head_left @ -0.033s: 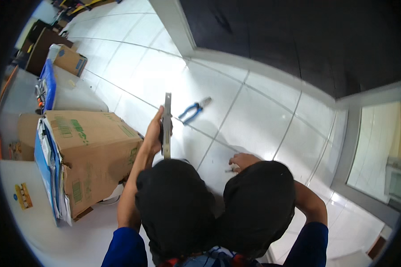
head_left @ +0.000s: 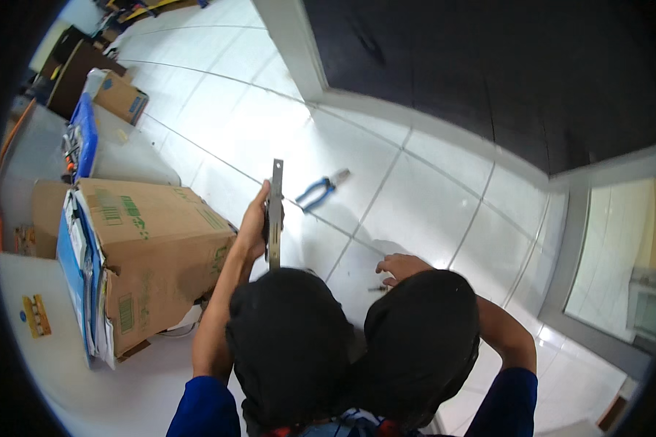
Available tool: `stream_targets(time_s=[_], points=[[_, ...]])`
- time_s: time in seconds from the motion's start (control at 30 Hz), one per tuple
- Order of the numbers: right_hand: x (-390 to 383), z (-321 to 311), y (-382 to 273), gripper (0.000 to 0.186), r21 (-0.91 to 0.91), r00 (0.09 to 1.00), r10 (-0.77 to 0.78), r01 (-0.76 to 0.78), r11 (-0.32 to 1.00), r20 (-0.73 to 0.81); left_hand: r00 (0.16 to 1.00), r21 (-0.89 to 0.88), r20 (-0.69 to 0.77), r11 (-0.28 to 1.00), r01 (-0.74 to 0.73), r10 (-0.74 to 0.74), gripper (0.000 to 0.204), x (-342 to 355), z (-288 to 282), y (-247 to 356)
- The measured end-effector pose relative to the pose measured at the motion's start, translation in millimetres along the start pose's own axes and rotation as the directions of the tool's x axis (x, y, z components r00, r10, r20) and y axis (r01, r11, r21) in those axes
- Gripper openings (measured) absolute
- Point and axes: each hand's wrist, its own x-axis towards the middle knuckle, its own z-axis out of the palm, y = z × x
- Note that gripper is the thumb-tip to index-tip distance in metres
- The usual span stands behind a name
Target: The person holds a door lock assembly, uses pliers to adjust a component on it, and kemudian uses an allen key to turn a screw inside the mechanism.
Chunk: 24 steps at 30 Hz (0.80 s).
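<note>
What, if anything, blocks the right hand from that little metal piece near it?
Nothing visible does. The right hand is just above the small metal piece in the picture, with no object showing between them. The black-covered right knee sits close by and may hide part of it.

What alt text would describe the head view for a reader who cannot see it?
A person's left hand grips a long, narrow silver metal plate above white floor tiles, and the right hand is near a small grey piece. Blue-handled metal pliers lie on the tiles; a brown cardboard box stands at left.
</note>
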Motion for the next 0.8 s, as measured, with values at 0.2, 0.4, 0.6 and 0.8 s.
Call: stream_targets(time_s=[0.2,0.4,0.6,0.8], points=[[18.1,-191.3,-28.1,0.026,-0.185,0.899,-0.051,-0.034,0.982,-0.435,0.988,-0.057,-0.025,0.987,-0.153,0.151,0.050,-36.4,-6.2,49.3],[17.8,-368.3,-193.0,0.025,-0.499,0.506,-0.399,-0.072,0.864,-0.765,0.951,-0.251,0.032,0.924,-0.289,0.306,0.040,-77.5,-16.3,88.8],[-8.2,-511.9,-347.9,0.026,-0.774,0.114,-0.800,-0.364,0.518,-0.589,0.774,-0.222,0.029,0.759,-0.612,0.632,0.033,-121.9,20.2,146.4],[52.6,-605.6,-405.6,0.030,-0.757,0.399,-0.876,-0.650,-0.062,-0.271,0.709,-0.496,-0.014,0.611,-0.617,0.705,0.034,-183.7,34.7,208.4]])
